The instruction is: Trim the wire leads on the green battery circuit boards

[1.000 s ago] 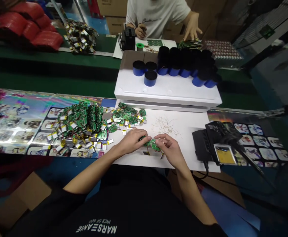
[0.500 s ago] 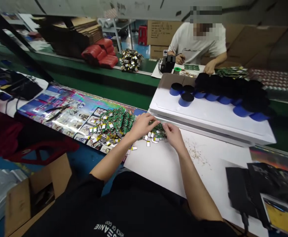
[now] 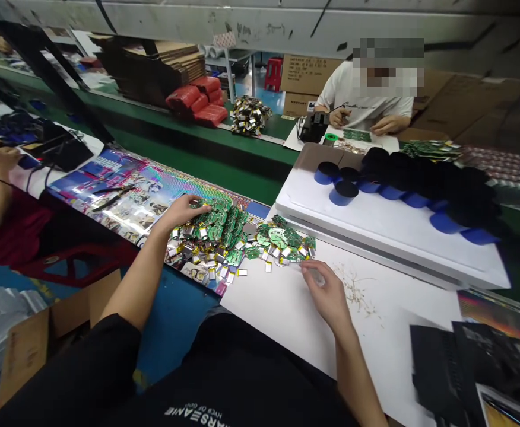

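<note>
My left hand lies over the left side of a stacked pile of green circuit boards, thumb and fingers apart at its top. Small silver batteries with yellow ends hang out along the pile's near edge. To its right, a looser heap of green boards lies on a white sheet. My right hand hovers just in front of that heap, thumb and forefinger tips brought together in a pinch. Whatever may be between those tips is too small and blurred to make out.
Blue-sided cups with black tops stand on white foam boards behind the sheet. Wire clippings lie to the right. Pliers rest at left. Black equipment sits front right. Co-workers sit opposite and at left.
My left hand has moved left from the loose heap to the stacked pile. My right hand has drawn back toward me, off the heap. The camera view has shifted a little.
</note>
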### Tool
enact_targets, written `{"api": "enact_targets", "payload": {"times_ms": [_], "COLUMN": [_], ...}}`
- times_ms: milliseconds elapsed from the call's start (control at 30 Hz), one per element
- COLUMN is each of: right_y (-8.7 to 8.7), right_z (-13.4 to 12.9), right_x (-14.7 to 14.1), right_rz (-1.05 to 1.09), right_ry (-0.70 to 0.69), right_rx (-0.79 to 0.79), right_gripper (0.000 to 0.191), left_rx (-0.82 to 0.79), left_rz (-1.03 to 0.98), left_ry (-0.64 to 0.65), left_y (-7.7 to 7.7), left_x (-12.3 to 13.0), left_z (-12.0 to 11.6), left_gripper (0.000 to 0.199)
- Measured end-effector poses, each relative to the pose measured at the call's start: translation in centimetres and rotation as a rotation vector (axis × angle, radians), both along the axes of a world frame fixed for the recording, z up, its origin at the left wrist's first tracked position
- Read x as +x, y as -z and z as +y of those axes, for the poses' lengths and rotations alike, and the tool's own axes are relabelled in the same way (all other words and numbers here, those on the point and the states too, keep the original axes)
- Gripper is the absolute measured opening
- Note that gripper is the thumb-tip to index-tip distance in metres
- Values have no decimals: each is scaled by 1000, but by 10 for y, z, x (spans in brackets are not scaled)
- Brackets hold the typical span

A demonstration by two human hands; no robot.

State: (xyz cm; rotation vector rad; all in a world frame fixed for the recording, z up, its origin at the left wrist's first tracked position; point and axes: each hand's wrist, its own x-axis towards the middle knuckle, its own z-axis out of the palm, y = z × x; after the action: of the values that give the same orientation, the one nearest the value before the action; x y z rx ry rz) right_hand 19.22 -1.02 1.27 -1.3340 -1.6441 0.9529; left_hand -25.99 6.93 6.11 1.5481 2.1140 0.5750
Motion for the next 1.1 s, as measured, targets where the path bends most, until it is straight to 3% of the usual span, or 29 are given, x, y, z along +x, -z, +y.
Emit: {"api": "enact_targets", "payload": {"times_ms": [100,233,333,433,500,567,633,700,767,900,1033,1100], "right_y": [0,-10,-23,-34,-37,-36,-32,-29,-27,-23,-16,-13], "right_z": [-6,-14,-18,-21,-23,-26,-30,-34,-36,-40,-46,-49], "right_x": [-8,-26,-49,-74,-85,-87,-80,-68,-55,-35,-20,-7], "right_rz": [30,54,135,293,356,358,330,324,356,514,646,484], "right_ry": [3,-17,-116,-264,-260,-103,82,163,142,120,58,36], "right_rx": [4,5,-19,-48,-33,-3,1,-35,-105,-314,-510,-454], "right_gripper": [20,17,19,34,37,42,48,52,54,58,65,64], "left_rx": [194,368,454,447,419,415,466,529,527,345,217,236], "left_rz": [-107,-304,-331,-355,-419,-496,-573,-655,-752,-1015,-1218,-1183], "left_ry": [-85,-93,9,176,285,342,326,255,156,61,-22,-47], "left_y": [-9,-41,-65,-74,-68,-54,-34,-13,7,32,43,44], "left_x": [12,36,62,99,128,159,188,214,235,268,283,281], "left_z": [-16,-51,-73,-84,-87,-88,-88,-87,-86,-84,-87,-87], "left_gripper": [82,73,61,48,43,43,44,45,49,48,49,50]}}
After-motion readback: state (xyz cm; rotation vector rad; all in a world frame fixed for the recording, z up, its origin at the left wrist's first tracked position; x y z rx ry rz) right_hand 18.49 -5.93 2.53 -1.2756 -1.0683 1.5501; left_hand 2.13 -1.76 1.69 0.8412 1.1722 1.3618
